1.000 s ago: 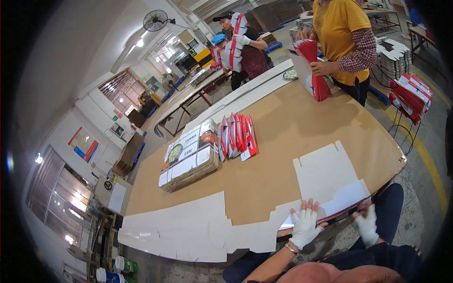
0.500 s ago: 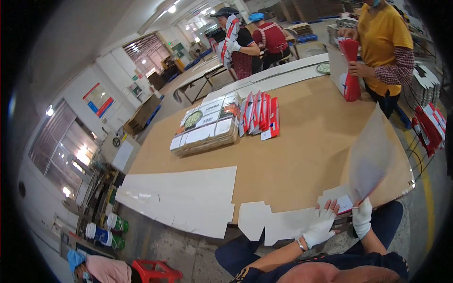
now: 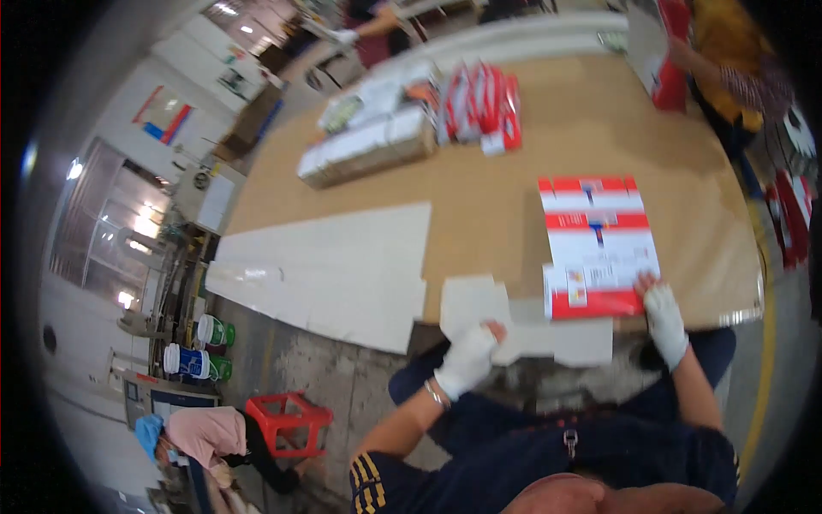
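Head view blurs grips beyond telling: left hand (image 3: pixel 467 358) at white cardboard (image 3: pixel 473 301), right hand (image 3: pixel 666 324) on printed sheet (image 3: pixel 599 249).

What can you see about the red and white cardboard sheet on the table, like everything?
The red-and-white cardboard sheet looks thin and printed, with red bands, small blue marks and a white flap at its lower left. It lies spread out, seemingly flat, on the brown tabletop near the person's side. The fingers of the right hand touch its lower right edge.
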Tool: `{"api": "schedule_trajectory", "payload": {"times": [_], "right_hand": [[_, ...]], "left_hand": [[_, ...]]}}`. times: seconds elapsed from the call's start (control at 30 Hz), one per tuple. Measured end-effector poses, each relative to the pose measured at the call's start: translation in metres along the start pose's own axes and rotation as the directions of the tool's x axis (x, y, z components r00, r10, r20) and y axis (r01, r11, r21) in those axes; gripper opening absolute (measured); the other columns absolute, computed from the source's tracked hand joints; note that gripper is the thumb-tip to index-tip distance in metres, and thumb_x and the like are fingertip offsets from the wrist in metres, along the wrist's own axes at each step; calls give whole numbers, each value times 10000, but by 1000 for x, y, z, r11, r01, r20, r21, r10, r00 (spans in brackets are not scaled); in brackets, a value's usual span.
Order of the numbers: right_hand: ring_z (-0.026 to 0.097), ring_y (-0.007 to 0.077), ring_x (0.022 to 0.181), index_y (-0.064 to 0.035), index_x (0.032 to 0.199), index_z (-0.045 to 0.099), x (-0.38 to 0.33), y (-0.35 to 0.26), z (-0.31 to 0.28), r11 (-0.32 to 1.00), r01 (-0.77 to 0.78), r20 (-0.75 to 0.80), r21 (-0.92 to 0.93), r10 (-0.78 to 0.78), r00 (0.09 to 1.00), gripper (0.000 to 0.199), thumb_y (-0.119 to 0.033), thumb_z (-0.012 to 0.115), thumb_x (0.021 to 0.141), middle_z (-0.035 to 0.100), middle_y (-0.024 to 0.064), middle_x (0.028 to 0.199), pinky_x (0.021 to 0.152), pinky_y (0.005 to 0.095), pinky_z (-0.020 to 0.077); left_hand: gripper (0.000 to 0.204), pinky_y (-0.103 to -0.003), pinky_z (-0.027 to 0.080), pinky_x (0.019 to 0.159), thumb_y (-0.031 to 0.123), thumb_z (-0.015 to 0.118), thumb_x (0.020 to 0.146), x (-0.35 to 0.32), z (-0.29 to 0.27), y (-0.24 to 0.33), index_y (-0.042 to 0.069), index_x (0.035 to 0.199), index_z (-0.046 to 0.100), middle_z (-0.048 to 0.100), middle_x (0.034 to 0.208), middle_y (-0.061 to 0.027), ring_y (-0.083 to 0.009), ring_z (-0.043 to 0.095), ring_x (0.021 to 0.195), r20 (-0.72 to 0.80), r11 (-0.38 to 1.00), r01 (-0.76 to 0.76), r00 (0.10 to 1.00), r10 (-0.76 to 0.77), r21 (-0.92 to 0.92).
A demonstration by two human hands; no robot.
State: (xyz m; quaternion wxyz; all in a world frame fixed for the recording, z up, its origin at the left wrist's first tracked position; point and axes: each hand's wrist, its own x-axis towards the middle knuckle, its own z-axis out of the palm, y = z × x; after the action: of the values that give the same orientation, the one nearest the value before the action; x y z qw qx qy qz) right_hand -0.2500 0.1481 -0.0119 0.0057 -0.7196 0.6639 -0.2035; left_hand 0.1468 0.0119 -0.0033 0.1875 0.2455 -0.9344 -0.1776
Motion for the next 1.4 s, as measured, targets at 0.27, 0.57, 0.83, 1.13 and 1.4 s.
{"api": "schedule_trajectory", "payload": {"times": [0.27,0.57,0.83,1.13,1.4], "right_hand": [[423,360,1322,-39,1384,453,3,15,2,984,-53,-105,167,71,992,543,10,474,843,459,164,1422,1116,448,313],[409,371,1336,-46,1386,462,-5,23,3,943,-145,-176,300,204,963,608,98,495,796,438,183,1438,1107,414,335],[294,355,1402,-95,1371,483,12,-16,-18,988,6,114,-155,12,993,730,-41,625,657,338,185,1500,1150,536,184],[300,303,1405,-246,1361,487,36,-61,15,942,306,297,-134,-257,920,609,-458,649,813,385,30,1494,1100,633,207],[314,304,1400,-212,1322,531,35,-76,10,964,248,221,-101,-221,950,655,-402,736,731,421,49,1467,1115,624,193]], "left_hand": [[235,-385,472,691,28,668,666,39,5,-15,60,897,700,602,809,-103,-285,584,798,-190,962,19,979,-73,-272],[142,-359,471,633,190,680,827,46,24,2,58,861,722,576,685,-107,-283,581,665,-201,959,124,963,-178,-256],[536,-487,373,932,334,681,806,70,31,24,33,1231,553,523,1208,-130,-334,470,1138,-114,939,205,977,-180,276],[965,-658,97,1107,442,767,676,32,-22,36,65,1454,337,377,1466,-131,-365,236,1418,246,923,55,956,-158,381],[998,-513,228,1135,154,792,723,5,-22,5,92,1511,183,424,1411,-154,-339,383,1328,-311,904,421,852,-422,-72]]}}
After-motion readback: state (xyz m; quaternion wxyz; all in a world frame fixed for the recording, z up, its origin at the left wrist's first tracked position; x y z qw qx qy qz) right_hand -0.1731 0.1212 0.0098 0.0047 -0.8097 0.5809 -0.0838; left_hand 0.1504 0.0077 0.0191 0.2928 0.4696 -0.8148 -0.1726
